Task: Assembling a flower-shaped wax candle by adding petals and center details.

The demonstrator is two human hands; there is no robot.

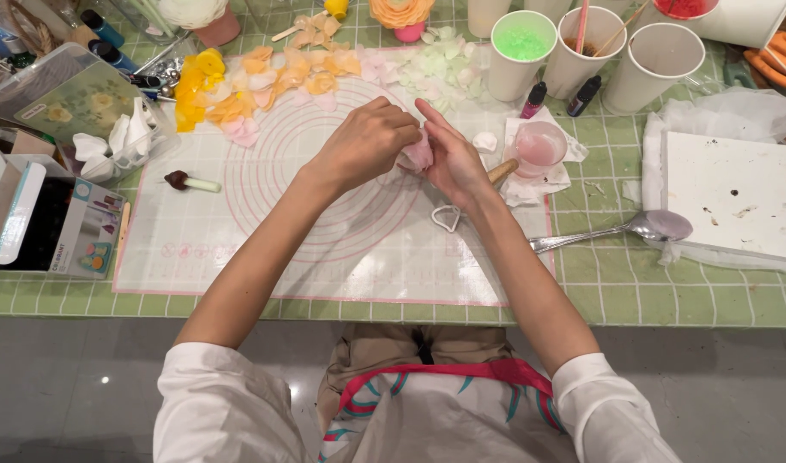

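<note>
**Two hands pinch a pale pink petal above the round-marked mat**

The left hand (367,144) curls closed, its fingertips gripping a pale pink, soft, thin petal piece (417,154) from the left. The right hand (451,159) holds the same piece from the other side, fingers extended and pressed against it. The petal sits between both hands, raised over the white silicone mat with pink concentric circles (264,231).

Beyond the hands, loose yellow, orange, pink and pale green petals (273,81) lie spread along the mat's far edge. A small heart-shaped metal cutter (447,219) rests on the mat just below the right wrist. A metal spoon (620,230) lies on the green checked tablecloth (633,283), near a small clear cup of pink liquid (540,147).
</note>
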